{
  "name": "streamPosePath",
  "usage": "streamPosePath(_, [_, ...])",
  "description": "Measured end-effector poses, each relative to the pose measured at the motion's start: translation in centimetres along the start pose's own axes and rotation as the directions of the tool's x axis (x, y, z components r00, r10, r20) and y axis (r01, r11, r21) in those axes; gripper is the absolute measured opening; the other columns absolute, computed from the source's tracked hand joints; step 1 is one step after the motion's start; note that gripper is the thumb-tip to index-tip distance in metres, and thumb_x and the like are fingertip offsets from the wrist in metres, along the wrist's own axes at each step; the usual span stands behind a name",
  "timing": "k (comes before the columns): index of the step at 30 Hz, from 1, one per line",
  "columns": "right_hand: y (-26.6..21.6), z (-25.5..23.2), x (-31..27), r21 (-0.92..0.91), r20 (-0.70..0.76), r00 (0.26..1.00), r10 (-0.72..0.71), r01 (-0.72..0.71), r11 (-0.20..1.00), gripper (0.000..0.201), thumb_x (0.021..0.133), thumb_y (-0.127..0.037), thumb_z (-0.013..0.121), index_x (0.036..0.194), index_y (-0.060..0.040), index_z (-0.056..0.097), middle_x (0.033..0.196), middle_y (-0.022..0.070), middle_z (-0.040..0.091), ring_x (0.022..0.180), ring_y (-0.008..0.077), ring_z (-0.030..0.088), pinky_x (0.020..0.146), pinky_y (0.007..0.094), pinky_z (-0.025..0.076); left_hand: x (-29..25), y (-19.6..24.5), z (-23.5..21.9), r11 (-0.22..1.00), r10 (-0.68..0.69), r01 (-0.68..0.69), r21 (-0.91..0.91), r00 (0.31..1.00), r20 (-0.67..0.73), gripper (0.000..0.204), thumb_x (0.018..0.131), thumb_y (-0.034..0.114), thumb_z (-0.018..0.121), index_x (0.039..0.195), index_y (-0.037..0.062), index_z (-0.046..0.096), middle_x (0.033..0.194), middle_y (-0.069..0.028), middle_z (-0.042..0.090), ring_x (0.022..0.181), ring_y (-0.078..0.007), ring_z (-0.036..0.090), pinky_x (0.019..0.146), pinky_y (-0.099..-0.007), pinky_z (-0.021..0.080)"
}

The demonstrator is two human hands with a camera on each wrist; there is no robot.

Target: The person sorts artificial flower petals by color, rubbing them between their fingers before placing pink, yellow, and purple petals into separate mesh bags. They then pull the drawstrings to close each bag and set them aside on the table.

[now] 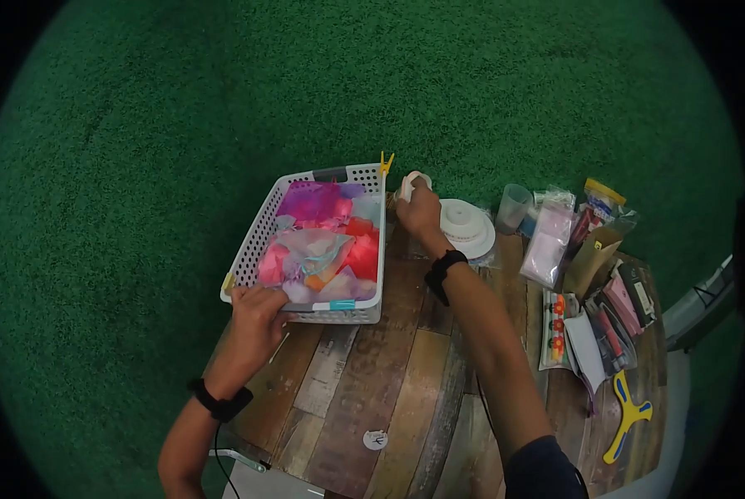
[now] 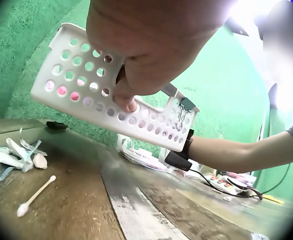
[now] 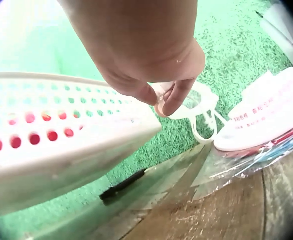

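Note:
A white perforated basket with pink, red and purple packed items is at the table's far edge. My left hand grips its near rim at the left corner, thumb curled under the handle. In the left wrist view the basket is tilted above the tabletop. Just beyond its right side, my right hand pinches a white looped band between thumb and fingers. The band's loops hang close to a stack of white discs, which lies by the right wrist.
A yellow clip sits on the basket's far right corner. Right of the discs stand a translucent cup and several packets. A yellow three-armed boomerang lies near the right edge. A cotton swab and crumpled scraps lie left.

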State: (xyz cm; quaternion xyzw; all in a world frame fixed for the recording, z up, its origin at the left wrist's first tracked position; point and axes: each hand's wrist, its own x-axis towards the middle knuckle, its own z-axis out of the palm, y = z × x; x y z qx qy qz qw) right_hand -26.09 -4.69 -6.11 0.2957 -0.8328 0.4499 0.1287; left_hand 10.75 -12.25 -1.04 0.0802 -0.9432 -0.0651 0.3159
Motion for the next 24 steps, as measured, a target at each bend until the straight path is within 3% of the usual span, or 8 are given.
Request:
streamPosePath(4, [0.9, -3.9, -0.6, 0.077, -0.071, 0.997, -0.005, 0.010, 0.997, 0.051, 0.077, -0.019, 0.069, 0.123, -0.0012, 0.055, 0.102, 0.0227, 0.069, 0.096, 0.0402, 0.067, 0.082, 0.0468, 0.053, 1.8, 0.1, 2.5, 0.997, 0.071, -0.071, -0.007, 0.996, 0.061, 0.020, 0.068, 0.005, 0.076, 0.083, 0.0068, 0.063, 0.075, -0.0079, 0.058, 0.079, -0.0273, 0.057, 0.075, -0.0386, 0.035])
streamPosePath(6, [2.3, -5.1, -0.7, 0.048, -0.056, 0.998, 0.023, -0.020, 0.999, 0.053, 0.075, -0.023, 0.072, 0.121, -0.0027, 0.057, 0.103, 0.0205, 0.069, 0.095, 0.0380, 0.067, 0.082, 0.0437, 0.053, 2.7, 0.5, 3.6, 0.992, 0.093, -0.094, -0.086, 0.996, -0.014, 0.021, 0.065, -0.001, 0.074, 0.078, 0.0055, 0.058, 0.075, -0.0093, 0.059, 0.080, -0.0282, 0.058, 0.078, -0.0392, 0.035])
streamPosePath(9, [5.3, -5.6, -0.8, 0.029, 0.204, 0.979, -0.031, 0.025, 0.999, 0.047, 0.072, -0.033, 0.073, 0.107, -0.0026, 0.066, 0.103, 0.0164, 0.071, 0.095, 0.0341, 0.068, 0.083, 0.0405, 0.053, 3.8, -0.6, 6.3, 0.988, 0.116, -0.113, -0.105, 0.993, 0.023, 0.021, 0.066, 0.000, 0.075, 0.078, 0.0052, 0.058, 0.076, -0.0098, 0.060, 0.082, -0.0285, 0.059, 0.079, -0.0397, 0.036])
streamPosePath(14, [4.9, -6.5, -2.9, -0.190, 0.320, 0.939, -0.126, 0.194, 0.962, 0.047, 0.074, -0.033, 0.073, 0.106, 0.0005, 0.068, 0.099, 0.0237, 0.069, 0.093, 0.0388, 0.067, 0.083, 0.0421, 0.052, 4.8, -2.6, 9.5, 0.983, 0.143, -0.128, -0.131, 0.984, 0.106, 0.020, 0.068, 0.001, 0.076, 0.079, 0.0049, 0.059, 0.080, -0.0104, 0.063, 0.084, -0.0289, 0.060, 0.082, -0.0404, 0.037])
streamPosePath(19, [5.5, -5.5, -4.3, -0.207, 0.125, 0.982, -0.142, 0.166, 0.964, 0.039, 0.075, -0.029, 0.070, 0.100, 0.0010, 0.068, 0.094, 0.0209, 0.070, 0.092, 0.0359, 0.067, 0.082, 0.0417, 0.053, 5.3, -4.1, 11.3, 0.986, 0.143, -0.128, -0.107, 0.979, 0.148, 0.024, 0.070, 0.003, 0.075, 0.090, 0.0061, 0.062, 0.090, -0.0109, 0.064, 0.091, -0.0298, 0.059, 0.086, -0.0419, 0.037])
streamPosePath(20, [5.4, -5.7, -4.3, -0.171, 0.088, 0.993, -0.073, 0.088, 0.981, 0.037, 0.075, -0.028, 0.069, 0.099, 0.0002, 0.069, 0.094, 0.0198, 0.070, 0.091, 0.0347, 0.068, 0.081, 0.0412, 0.053, 5.3, -4.2, 11.4, 0.987, 0.134, -0.117, -0.109, 0.979, 0.154, 0.024, 0.070, 0.003, 0.075, 0.090, 0.0061, 0.062, 0.090, -0.0109, 0.064, 0.091, -0.0298, 0.059, 0.086, -0.0419, 0.037])
streamPosePath(21, [5.1, -6.0, -4.4, -0.136, 0.059, 0.998, -0.002, 0.010, 0.991, 0.035, 0.075, -0.027, 0.069, 0.098, -0.0005, 0.069, 0.093, 0.0187, 0.070, 0.091, 0.0336, 0.068, 0.081, 0.0407, 0.053, 5.3, -3.7, 11.2, 0.995, 0.102, -0.103, 0.007, 0.988, 0.119, 0.026, 0.070, 0.004, 0.075, 0.092, 0.0065, 0.063, 0.096, -0.0112, 0.063, 0.096, -0.0305, 0.058, 0.087, -0.0426, 0.037])
streamPosePath(24, [3.9, -6.8, -4.8, -0.098, 0.057, 0.998, -0.004, 0.009, 0.995, 0.027, 0.076, -0.022, 0.067, 0.094, -0.0018, 0.070, 0.092, 0.0162, 0.071, 0.089, 0.0323, 0.069, 0.080, 0.0392, 0.053, 5.6, -2.6, 10.9, 0.974, 0.011, -0.019, 0.227, 0.999, 0.034, 0.033, 0.067, 0.005, 0.077, 0.097, 0.0079, 0.064, 0.106, -0.0109, 0.059, 0.108, -0.0326, 0.054, 0.090, -0.0447, 0.038])
